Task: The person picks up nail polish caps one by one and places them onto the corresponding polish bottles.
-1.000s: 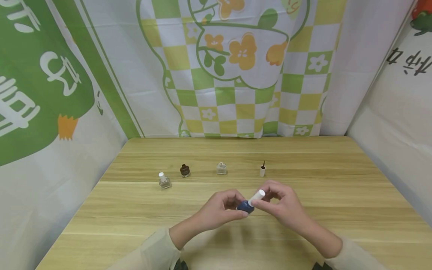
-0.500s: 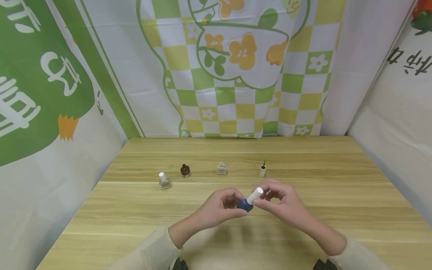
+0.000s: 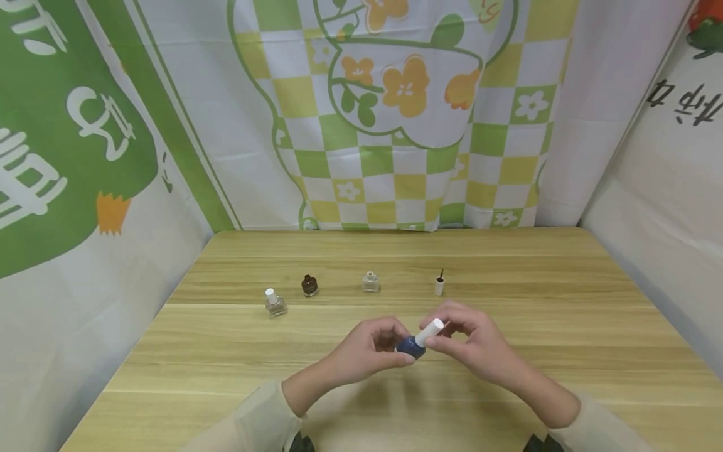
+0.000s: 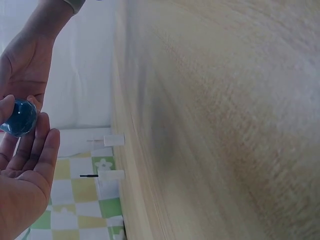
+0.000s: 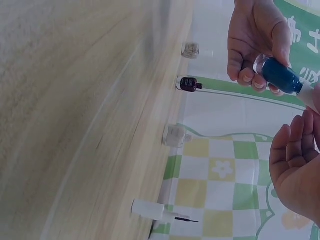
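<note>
My left hand (image 3: 367,351) pinches a bottle of blue nail polish (image 3: 410,346) between thumb and fingers, above the table. My right hand (image 3: 471,342) pinches the bottle's white cap (image 3: 430,331), which is tilted up to the right. In the right wrist view the blue bottle (image 5: 280,75) lies slantwise with the cap on its neck. The left wrist view shows the bottle's rounded base (image 4: 21,118). Beyond the hands, a white brush cap (image 3: 439,287) stands with its dark brush upward. A second white cap (image 4: 114,140) with a faint brush shows in the left wrist view.
Along the back stand an uncapped clear bottle (image 3: 371,282) and an uncapped dark brown bottle (image 3: 309,286). Further left is a clear bottle with a white cap (image 3: 275,303). The wooden table (image 3: 226,389) meets printed cloth (image 3: 407,188) behind it.
The white cap leaned more upright half a second ago and now tilts right again. My right fingers have shifted slightly around it. The other bottles stay where they were.
</note>
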`<state>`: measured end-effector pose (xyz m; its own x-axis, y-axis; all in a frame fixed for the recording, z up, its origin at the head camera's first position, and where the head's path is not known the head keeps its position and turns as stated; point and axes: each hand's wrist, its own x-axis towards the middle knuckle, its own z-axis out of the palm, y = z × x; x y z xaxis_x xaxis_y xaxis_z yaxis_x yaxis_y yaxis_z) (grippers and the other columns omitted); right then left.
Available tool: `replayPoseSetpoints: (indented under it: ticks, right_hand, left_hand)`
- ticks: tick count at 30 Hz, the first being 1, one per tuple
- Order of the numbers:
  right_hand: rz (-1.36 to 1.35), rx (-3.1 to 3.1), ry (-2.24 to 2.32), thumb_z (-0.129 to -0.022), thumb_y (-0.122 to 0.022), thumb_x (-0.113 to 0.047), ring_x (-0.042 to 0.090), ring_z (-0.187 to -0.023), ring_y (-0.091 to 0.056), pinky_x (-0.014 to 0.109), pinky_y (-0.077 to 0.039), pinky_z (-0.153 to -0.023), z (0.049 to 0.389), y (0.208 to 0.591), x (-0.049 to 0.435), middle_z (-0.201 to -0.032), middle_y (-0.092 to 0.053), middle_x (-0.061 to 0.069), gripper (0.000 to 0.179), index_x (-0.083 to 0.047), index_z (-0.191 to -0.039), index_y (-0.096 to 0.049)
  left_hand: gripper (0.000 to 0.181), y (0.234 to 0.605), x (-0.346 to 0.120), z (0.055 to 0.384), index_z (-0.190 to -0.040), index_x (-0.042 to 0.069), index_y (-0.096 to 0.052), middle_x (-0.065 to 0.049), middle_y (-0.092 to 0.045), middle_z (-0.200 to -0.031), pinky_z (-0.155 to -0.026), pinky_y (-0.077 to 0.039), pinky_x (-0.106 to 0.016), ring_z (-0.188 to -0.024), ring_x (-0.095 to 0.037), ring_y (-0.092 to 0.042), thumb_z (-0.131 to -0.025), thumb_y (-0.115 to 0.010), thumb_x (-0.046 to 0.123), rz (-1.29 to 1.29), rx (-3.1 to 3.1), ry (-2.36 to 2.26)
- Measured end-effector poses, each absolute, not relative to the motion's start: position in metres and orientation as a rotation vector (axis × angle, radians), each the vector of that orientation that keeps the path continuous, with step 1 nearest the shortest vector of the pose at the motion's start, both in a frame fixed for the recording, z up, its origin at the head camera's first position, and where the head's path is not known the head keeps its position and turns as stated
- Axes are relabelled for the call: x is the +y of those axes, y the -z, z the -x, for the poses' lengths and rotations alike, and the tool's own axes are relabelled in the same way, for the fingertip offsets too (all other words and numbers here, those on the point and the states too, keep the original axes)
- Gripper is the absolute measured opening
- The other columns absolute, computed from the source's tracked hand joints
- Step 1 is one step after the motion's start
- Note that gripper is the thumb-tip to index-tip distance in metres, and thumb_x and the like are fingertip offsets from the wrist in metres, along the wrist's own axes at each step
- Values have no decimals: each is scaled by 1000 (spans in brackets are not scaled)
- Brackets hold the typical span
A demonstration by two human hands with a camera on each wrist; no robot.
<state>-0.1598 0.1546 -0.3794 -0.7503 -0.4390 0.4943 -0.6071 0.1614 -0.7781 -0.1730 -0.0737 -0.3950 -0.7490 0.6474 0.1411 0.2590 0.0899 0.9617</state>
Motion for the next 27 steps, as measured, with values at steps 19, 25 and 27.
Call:
replayPoseSetpoints:
  ticks: [19, 25, 27]
  right_hand:
    - [-898, -2224, -1612, -81, -76, 1, 14, -74, -57, 28, -52, -63, 156, 383, 147, -84, -63, 0, 23, -16, -81, -61]
    - [-878, -2232, -1594, -81, -76, 0, 14, -73, -57, 28, -51, -63, 156, 384, 146, -85, -63, 2, 21, -15, -82, -61]
    - [-873, -2235, -1597, -81, -76, 0, 14, -73, -57, 28, -51, -63, 156, 383, 146, -85, -64, 2, 20, -15, -82, -62]
  left_hand:
    - [16, 394, -71, 170, -98, 4, -64, 0, -68, -92, -78, -54, -29, -84, -12, -65, -86, -73, 7, -872, 2094, -1705]
    - [17, 394, -72, 170, -101, 5, -65, 0, -68, -93, -79, -53, -29, -85, -13, -65, -86, -73, 7, -852, 2099, -1695]
    - [17, 395, -72, 170, -101, 5, -65, 0, -68, -92, -79, -53, -29, -85, -13, -65, -86, -73, 8, -841, 2101, -1691]
